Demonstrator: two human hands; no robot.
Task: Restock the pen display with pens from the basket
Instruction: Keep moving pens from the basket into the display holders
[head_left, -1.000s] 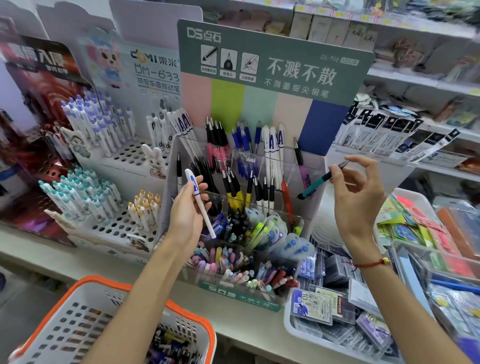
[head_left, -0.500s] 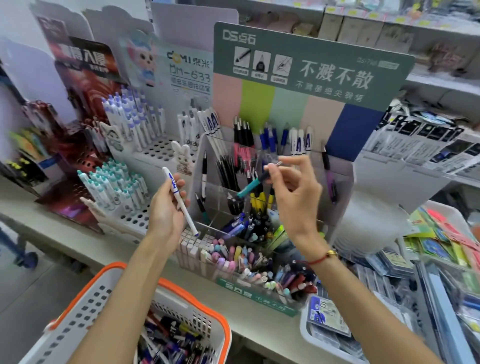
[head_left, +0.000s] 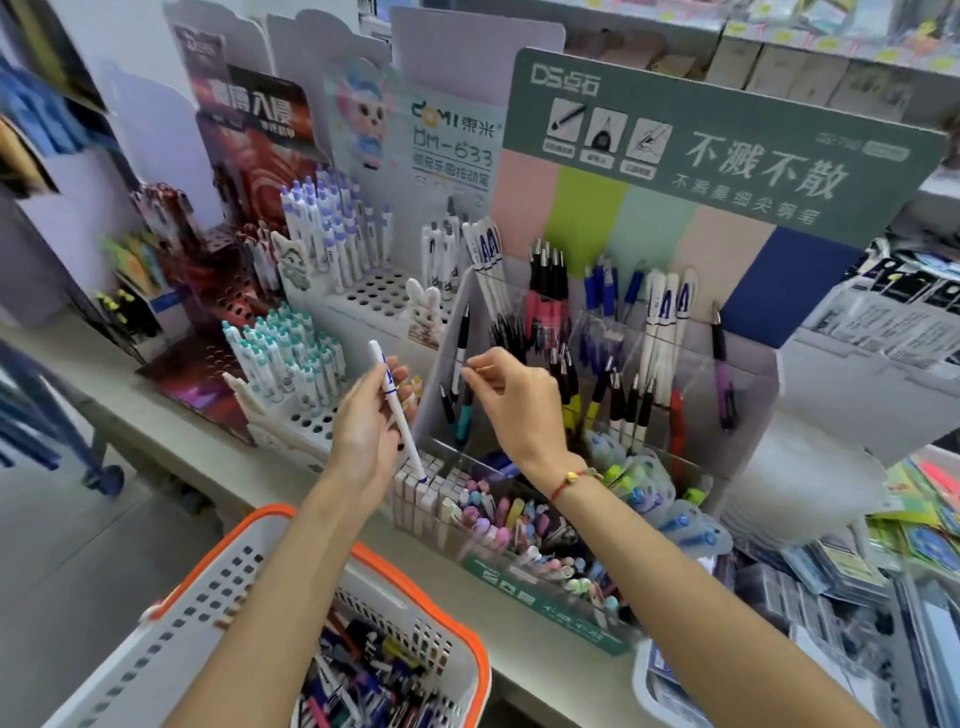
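At the green-headed pen display, both hands are up among the pens, each with one in its fingers.

In the left hand a white pen with blue print is gripped at mid-barrel, fingers curled round it, the pen slanting with its lower tip just above the small boxes in the display's front tray. The right hand reaches into the leftmost clear compartment, fingertips pinched together over a teal-gripped pen that stands there beside two dark pens; whether the fingers actually clasp it or only touch its top I cannot tell. A red cord bracelet circles that wrist. Below, on the near side of the counter, sits the orange-rimmed white basket, loose pens heaped in its bottom.
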